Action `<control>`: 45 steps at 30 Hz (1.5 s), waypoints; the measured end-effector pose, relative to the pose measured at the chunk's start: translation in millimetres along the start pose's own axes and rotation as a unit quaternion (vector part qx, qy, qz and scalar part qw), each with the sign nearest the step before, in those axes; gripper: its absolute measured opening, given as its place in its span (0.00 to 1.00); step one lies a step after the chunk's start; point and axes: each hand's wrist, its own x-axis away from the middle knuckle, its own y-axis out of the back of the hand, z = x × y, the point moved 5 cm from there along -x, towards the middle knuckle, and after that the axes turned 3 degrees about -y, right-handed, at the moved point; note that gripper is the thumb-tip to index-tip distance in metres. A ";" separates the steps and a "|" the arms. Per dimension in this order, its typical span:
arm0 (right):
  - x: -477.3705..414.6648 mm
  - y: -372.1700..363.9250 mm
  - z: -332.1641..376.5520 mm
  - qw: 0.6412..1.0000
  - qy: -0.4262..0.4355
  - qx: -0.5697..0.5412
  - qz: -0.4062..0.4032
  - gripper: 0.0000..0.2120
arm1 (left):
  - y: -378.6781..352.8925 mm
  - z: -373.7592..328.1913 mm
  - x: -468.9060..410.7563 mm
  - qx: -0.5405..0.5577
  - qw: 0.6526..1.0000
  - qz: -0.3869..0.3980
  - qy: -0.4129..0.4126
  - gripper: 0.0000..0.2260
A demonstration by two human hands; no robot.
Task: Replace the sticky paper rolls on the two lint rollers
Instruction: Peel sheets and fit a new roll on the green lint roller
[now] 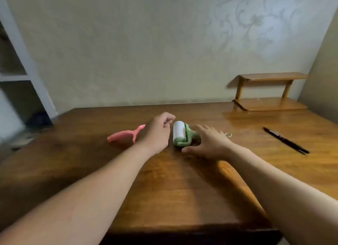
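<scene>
Reaching forward over the wooden table, both hands sit side by side near its middle, with the two lint rollers under and between them

Left hand: palm down, fingers curled under toward the far side. It covers the head end of the pink lint roller. The pink handle projects from under the hand to its left and lies flat on the table. Whether the curled fingers grip the roller head or a paper roll cannot be determined, as the hand hides that part

Right hand: palm down, fingers straight and spread wide, thumb extended toward the left hand. It lies over the handle of the green lint roller

Green lint roller: rests on the table between the two hands. Its white paper roll is seated in the green frame, just right of the left hand and just left of the fingertips of the right hand, with its axis pointing away from the person. A small pale loop shows just beyond the right hand, on its right side

Other items: a black pen lies on the table well to the right of the right hand. A small wooden two-tier shelf stands beyond the pen, at the far right, against the wall
</scene>
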 end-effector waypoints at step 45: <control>-22.6 19.2 -17.2 0.825 0.068 -0.550 -0.111 0.24 | -54.1 -29.4 -32.4 0.402 0.908 0.092 0.072 0.34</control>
